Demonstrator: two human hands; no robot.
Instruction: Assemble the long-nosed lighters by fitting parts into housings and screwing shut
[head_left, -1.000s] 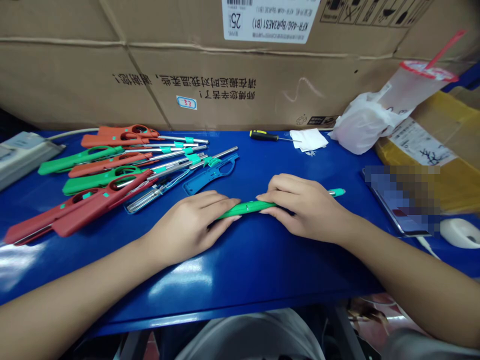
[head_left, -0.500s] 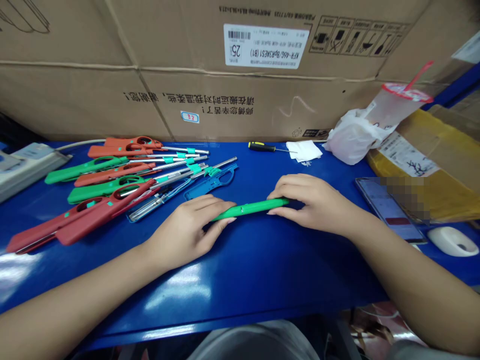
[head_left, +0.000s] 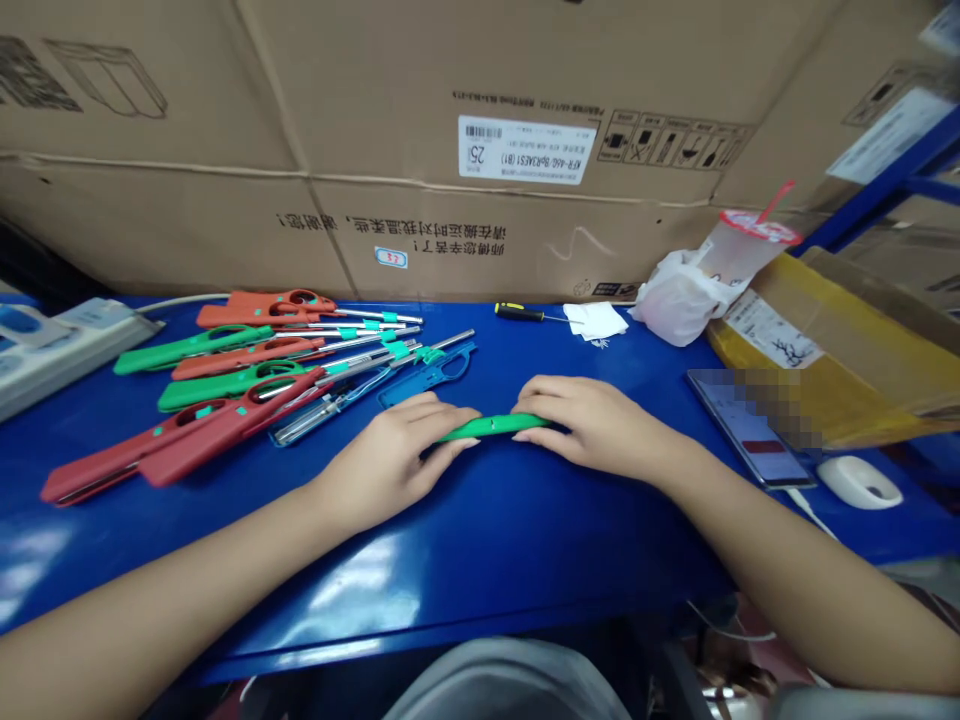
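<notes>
A narrow green lighter casing (head_left: 495, 426) is held level above the blue table, its ends hidden in my fingers. My left hand (head_left: 401, 450) pinches its left end between thumb and fingers. Around the right end, my right hand (head_left: 592, 430) is closed in the same way. Beyond my left hand lies an open blue lighter casing (head_left: 429, 378), with a metal tube on it. Several long-necked lighters, among them a red lighter (head_left: 232, 425) and a green lighter (head_left: 191, 345), lie to the left with their metal tubes pointing right.
A large cardboard box (head_left: 420, 240) stands along the back. Near it are a screwdriver (head_left: 521, 313), a white tissue (head_left: 596, 320) and a bagged drink cup (head_left: 739, 250). On the right lie a phone (head_left: 750, 430), a white case (head_left: 859, 482) and a yellow parcel (head_left: 847, 370); a power strip (head_left: 67, 350) is at left.
My right hand has moved inward along the green casing toward my left hand, so less of it shows between them. The camera view has shifted slightly.
</notes>
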